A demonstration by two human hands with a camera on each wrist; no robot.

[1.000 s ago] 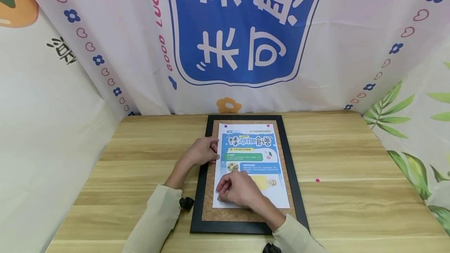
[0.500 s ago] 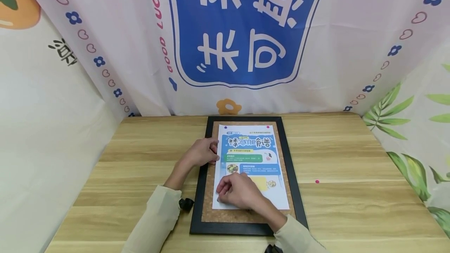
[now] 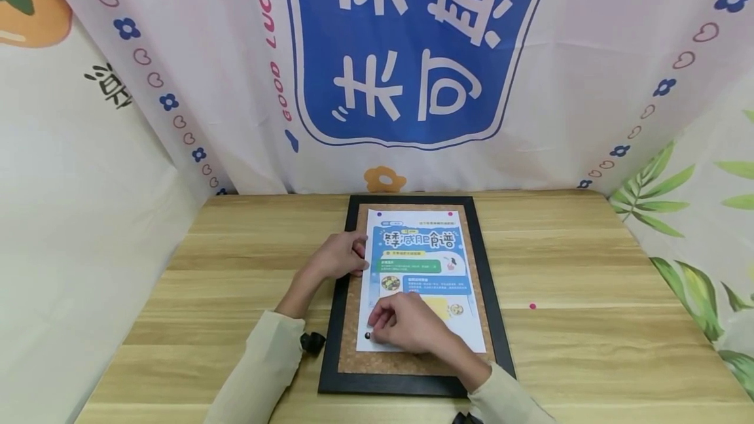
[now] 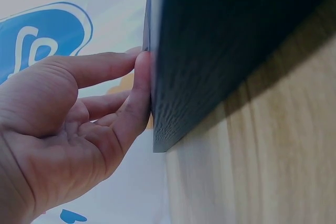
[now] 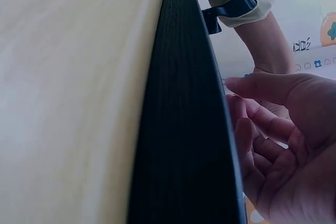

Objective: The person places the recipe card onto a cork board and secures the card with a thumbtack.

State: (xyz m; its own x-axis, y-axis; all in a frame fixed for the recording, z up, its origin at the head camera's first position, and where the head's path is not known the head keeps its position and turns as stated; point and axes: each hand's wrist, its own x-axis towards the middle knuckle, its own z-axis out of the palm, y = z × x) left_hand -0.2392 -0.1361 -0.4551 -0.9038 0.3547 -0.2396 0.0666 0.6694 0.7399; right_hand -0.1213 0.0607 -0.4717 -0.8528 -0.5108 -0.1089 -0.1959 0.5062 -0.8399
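A printed paper sheet with a blue design lies on a black-framed cork board. A purple-blue pushpin and a pink pushpin sit at its top corners. Near the lower left corner a dark pushpin stands in the paper. My right hand is just beside that dark pin, over the sheet, fingers loosely bent and thumb extended. At the sheet's left edge my left hand rests with its fingertips touching the paper; the frame hides part of the contact in the left wrist view.
Another pink pushpin lies on the wooden table to the right of the board. Behind the table hangs a printed cloth. Each wrist wears a black strap.
My right hand has shifted slightly right, off the lower left corner, and the dark pushpin now shows beside its fingers. The left hand stays at the paper's left edge.
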